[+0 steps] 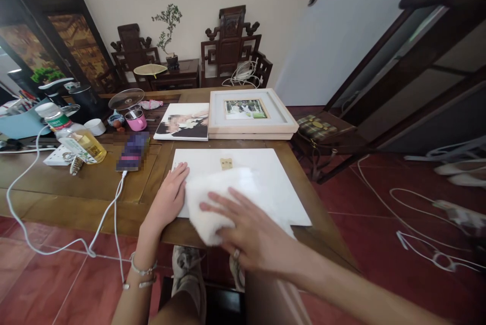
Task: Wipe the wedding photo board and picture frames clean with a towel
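Note:
A white rectangular panel (261, 163) lies flat on the wooden table, with a small tan tab (226, 163) near its far edge. My left hand (171, 194) rests on the panel's left edge, fingers stretched out. Under my right hand (246, 226) is a white cloth (203, 208), bunched and pressed against the panel's near part. The thumb and fingers of that hand grip the cloth, which is slightly blurred. Part of the panel is hidden beneath cloth and hand.
Behind the panel sit a framed photo (246, 109) and a photo print (182, 121). To the left are a phone (132, 151) on a white cable, a bottle (81, 137) of yellow liquid and a pink cup (135, 119). The table's right edge (322, 193) drops to red floor.

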{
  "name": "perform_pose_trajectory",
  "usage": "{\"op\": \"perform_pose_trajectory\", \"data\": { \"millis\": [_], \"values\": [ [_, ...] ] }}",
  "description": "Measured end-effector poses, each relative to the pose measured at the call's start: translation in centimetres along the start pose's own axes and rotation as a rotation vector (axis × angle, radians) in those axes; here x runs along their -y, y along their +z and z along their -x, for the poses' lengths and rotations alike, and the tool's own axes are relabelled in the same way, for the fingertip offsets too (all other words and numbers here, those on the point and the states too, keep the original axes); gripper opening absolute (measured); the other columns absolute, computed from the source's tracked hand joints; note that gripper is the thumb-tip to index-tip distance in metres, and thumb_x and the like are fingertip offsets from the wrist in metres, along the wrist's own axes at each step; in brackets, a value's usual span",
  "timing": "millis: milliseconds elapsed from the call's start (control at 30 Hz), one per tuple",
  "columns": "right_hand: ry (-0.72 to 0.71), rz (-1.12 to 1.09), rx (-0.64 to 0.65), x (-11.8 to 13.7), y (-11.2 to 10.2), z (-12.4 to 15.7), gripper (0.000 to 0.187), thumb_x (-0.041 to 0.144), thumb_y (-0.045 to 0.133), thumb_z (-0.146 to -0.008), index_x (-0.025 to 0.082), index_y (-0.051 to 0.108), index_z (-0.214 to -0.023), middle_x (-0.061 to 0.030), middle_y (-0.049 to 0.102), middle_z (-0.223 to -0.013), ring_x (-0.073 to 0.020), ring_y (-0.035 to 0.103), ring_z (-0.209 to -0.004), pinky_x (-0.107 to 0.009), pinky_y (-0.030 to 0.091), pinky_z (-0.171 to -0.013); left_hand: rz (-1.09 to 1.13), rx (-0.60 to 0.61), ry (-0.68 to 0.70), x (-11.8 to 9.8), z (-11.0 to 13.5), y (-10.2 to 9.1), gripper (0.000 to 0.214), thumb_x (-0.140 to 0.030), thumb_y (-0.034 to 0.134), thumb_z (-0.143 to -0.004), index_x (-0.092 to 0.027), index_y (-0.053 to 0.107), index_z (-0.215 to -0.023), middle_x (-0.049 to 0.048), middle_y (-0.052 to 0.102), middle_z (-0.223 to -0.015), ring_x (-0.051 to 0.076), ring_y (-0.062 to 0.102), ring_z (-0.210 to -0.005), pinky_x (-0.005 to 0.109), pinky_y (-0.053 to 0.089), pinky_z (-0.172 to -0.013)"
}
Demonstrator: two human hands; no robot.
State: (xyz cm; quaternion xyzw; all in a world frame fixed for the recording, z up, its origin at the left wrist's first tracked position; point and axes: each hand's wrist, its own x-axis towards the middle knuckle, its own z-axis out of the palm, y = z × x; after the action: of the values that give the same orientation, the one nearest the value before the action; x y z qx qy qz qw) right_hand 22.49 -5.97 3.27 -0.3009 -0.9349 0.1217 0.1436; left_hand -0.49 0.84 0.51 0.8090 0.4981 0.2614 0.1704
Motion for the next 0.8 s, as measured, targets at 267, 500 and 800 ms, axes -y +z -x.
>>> {"op": "perform_pose_trajectory", "data": {
  "millis": [267,500,800],
  "values": [
    [0.323,0.189,-0.036,-7.0,-2.0,-7.2,0.033,0.024,0.04,-0.095,0.015,0.064,-0.117,-0.0146,0.045,-0.145,-0.0375,0.029,-0.138,-0.068,0.022,-0.106,0.058,-0.02,-0.042,-0.5,-0.1,-0.1,0.045,-0.031,0.033,-0.097,-0.014,0.048,-0.136,0.0127,0.043,-0.147,0.023,0.034,-0.14,0.047,0.023,-0.118],
    [0.02,0.147,0.031,-2.4,-0.2,-7.4,0.029,0.02,0.05,-0.087,0.022,0.069,-0.108,-0.01,0.041,-0.148,-0.0367,0.025,-0.14,-0.066,0.015,-0.109,0.277,-0.121,-0.044,-1.6,0.6,-1.3,0.056,-0.043,0.023,-0.1,-0.021,0.017,-0.151,0.0024,0.017,-0.16,0.018,0.014,-0.147,0.037,0.012,-0.121],
    [-0.163,-0.077,0.06,0.0,-1.2,-1.0,0.025,0.022,0.054,-0.083,0.022,0.069,-0.103,-0.0074,0.057,-0.135,-0.0269,0.034,-0.137,-0.056,0.019,-0.114,0.152,-0.022,-0.056,-1.0,0.4,-0.6,0.053,-0.041,0.021,-0.1,-0.014,0.042,-0.141,0.0098,0.035,-0.152,0.019,0.027,-0.143,0.042,0.019,-0.119]
  ]
}}
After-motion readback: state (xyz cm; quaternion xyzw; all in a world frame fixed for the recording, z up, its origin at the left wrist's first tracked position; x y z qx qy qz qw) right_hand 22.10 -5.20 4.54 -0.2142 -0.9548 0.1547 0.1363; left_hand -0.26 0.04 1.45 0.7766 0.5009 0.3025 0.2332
